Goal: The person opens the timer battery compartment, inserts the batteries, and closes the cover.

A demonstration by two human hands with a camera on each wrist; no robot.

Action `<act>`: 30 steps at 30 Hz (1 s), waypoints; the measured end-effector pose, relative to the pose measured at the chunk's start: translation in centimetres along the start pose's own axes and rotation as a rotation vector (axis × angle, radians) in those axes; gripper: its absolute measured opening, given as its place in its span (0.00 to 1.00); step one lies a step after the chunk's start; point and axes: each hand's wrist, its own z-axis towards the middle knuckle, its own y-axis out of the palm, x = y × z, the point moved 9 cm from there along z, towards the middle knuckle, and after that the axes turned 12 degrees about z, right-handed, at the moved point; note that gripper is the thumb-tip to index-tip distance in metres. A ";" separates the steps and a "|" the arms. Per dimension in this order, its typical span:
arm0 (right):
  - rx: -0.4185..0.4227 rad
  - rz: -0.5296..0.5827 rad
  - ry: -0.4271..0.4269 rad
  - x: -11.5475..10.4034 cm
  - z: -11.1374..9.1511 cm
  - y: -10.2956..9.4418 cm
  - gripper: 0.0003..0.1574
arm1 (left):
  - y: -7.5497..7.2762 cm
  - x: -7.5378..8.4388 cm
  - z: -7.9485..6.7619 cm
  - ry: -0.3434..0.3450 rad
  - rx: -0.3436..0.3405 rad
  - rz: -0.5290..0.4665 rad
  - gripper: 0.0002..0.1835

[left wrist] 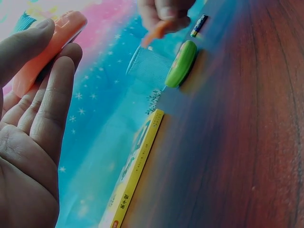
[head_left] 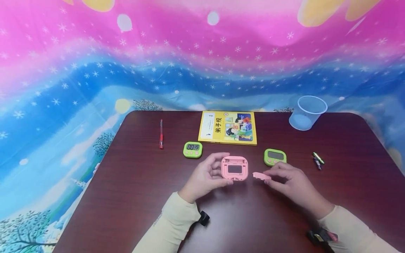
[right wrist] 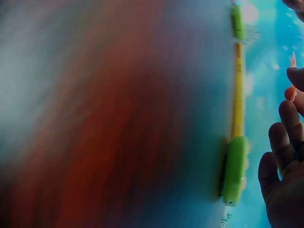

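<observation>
My left hand (head_left: pixel 205 177) grips a pink digital timer (head_left: pixel 243 175) by its left edge, its opened back facing the head camera. In the left wrist view the timer (left wrist: pixel 52 50) is seen edge-on between thumb and fingers. Just to the right, my right hand (head_left: pixel 292 181) pinches a small pink battery cover (head_left: pixel 261 176) between thumb and index finger, apart from the timer. The cover (right wrist: pixel 293 78) looks thin in the right wrist view. A green timer (head_left: pixel 274 156) lies just beyond the right hand. Another green timer (head_left: pixel 192 150), its display lit, lies beyond the left hand.
Two small batteries (head_left: pixel 317 161) lie on the right of the dark wooden table (head_left: pixel 133 196). A yellow book (head_left: pixel 227 128) lies at the back, with a red pen (head_left: pixel 161 134) to its left. Back right stands a translucent wastebasket (head_left: pixel 307 114). A patterned cloth hangs behind.
</observation>
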 end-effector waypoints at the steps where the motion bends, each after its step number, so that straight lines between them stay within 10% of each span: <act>1: -0.014 -0.014 -0.009 0.2 -0.1 0.1 0.15 | 0.0 0.0 0.0 0.003 0.001 -0.003 0.41; 30: -0.186 -0.199 0.097 3.0 -0.9 0.8 0.14 | 0.3 0.2 0.0 0.022 -0.028 -0.018 0.41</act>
